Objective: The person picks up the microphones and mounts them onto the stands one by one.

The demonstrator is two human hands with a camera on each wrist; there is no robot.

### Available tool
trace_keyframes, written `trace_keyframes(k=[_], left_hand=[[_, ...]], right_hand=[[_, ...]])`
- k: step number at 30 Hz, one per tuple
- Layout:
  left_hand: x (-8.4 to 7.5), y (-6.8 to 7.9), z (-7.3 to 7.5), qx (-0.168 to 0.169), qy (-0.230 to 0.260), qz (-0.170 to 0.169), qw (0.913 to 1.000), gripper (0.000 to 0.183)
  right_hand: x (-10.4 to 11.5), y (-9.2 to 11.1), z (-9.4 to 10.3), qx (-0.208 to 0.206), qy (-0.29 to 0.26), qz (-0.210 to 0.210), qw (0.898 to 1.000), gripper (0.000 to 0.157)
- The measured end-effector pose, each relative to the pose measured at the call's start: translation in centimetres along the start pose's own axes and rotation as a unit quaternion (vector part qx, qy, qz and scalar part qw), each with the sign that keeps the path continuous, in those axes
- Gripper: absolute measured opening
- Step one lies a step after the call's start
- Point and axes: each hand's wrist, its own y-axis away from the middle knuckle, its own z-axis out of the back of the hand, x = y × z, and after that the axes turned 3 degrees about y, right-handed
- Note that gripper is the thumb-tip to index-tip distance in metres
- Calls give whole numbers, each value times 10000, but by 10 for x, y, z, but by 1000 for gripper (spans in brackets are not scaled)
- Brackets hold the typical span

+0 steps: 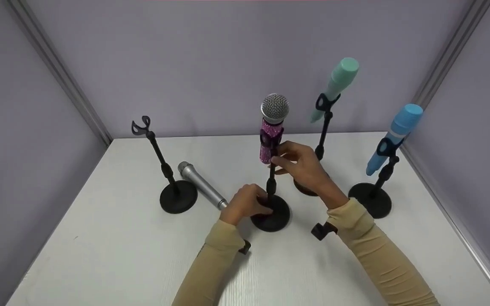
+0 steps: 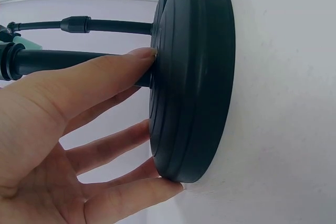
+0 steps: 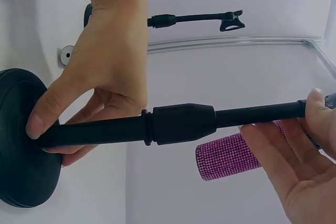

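In the head view, a microphone (image 1: pixel 274 109) with a silver mesh head and a sparkly pink body sits in the clip of a black microphone stand (image 1: pixel 278 219) near the table's middle. My left hand (image 1: pixel 247 202) holds this stand low down; in the left wrist view its thumb presses the round base (image 2: pixel 197 77) beside the pole, and other fingers reach the base's edge. Higher up, my right hand (image 1: pixel 303 166) grips the pole just under the clip. The right wrist view shows the pink body (image 3: pixel 227 156) hanging beside the pole; its upper end is partly hidden by my fingers.
Left of my hands, a silver microphone (image 1: pixel 202 185) lies on the white table (image 1: pixel 100 255) beside a bare stand (image 1: pixel 178 197). Behind on the right, a stand carries a green microphone (image 1: pixel 342 77); another at far right carries a blue one (image 1: pixel 400 125). Grey walls enclose the table.
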Motion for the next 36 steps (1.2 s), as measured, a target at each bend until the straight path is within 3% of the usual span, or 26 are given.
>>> trace_keyframes(k=[8,36], left_hand=[[-1,2,1,49,90,34,9999,27],[4,3,-1,23,22,-16,10000,25]], right_hand=[[5,-3,1,-157,-94,96,9998,18],[7,-5,2,-101,19,6,9999,19]])
